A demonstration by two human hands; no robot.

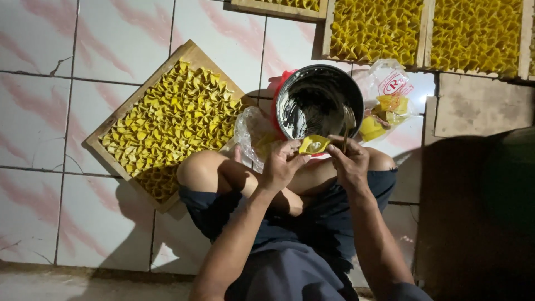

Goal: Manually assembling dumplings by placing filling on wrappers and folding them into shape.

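The left hand (281,161) pinches a yellow wrapper (314,144); the right hand (350,159), just beside, grips a spoon (346,127).

Top edge slices through three wooden trays (424,33) of yellow folded pieces. The spoon (346,125) handle vanishes inside the right hand (350,161). The dark shape (510,184) at right stays unreadable in shadow.
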